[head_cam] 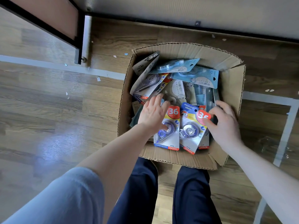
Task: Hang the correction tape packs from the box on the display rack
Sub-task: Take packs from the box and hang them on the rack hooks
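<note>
Wood-grain floor (48, 110) under an open cardboard box (233, 88) heaped with correction tape packs (181, 88).
Corrugated and torn at its rim, the box has soft walls, and its slick blister packs lie crossed and overlapping, so lifting one may drag neighbours or snag a card hang-hole, I judge. Inside the box at its near wall, the left hand (152, 115) rests with straight fingers on a left-side blue pack (168, 128); the right hand (226, 125) pinches the red corner of the tilted pack (192, 126) beside it.
</note>
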Demonstrator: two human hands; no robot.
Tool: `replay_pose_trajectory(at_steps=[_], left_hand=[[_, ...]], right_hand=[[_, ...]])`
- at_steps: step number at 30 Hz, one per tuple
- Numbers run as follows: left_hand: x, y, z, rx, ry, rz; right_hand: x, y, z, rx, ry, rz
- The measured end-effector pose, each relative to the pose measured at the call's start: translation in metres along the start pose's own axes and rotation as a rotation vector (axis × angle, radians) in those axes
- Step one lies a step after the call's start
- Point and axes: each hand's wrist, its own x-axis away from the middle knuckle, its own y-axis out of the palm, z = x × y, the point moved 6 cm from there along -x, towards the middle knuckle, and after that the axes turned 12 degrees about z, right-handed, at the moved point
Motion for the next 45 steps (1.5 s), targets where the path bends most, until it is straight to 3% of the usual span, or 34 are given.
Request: replay_pose_trajectory(at_steps=[7,11,17,23,30,35,40,45], left_hand=[[0.037,-0.013,0.012,0.099,0.095,0.342],[0.051,-0.009,0.011,0.108,0.111,0.437],[0.056,0.001,-0.004,0.389,-0.082,0.358],[0.06,0.008,-0.025,0.763,-0.377,0.344],[0.067,0.031,-0.035,1.201,-0.799,0.187],[0.063,0.043,-0.024,1.368,-0.811,-0.064],[0.057,0.032,-0.024,1.448,-0.811,-0.03],[0.056,-0.007,-0.025,1.569,-0.78,0.029]], right_hand=[[0.006,-0.033,0.002,-0.229,0.174,0.118],[0.007,-0.037,-0.006,-0.23,0.185,0.123],[0.006,-0.021,-0.017,-0.271,0.185,0.108],[0.004,0.003,-0.015,-0.327,0.231,0.071],[0.005,0.021,-0.01,-0.404,0.377,-0.057],[0.008,0.029,-0.012,-0.455,0.454,-0.108],[0.006,0.025,-0.015,-0.517,0.522,-0.092],[0.0,-0.004,-0.039,-0.576,0.47,-0.068]])
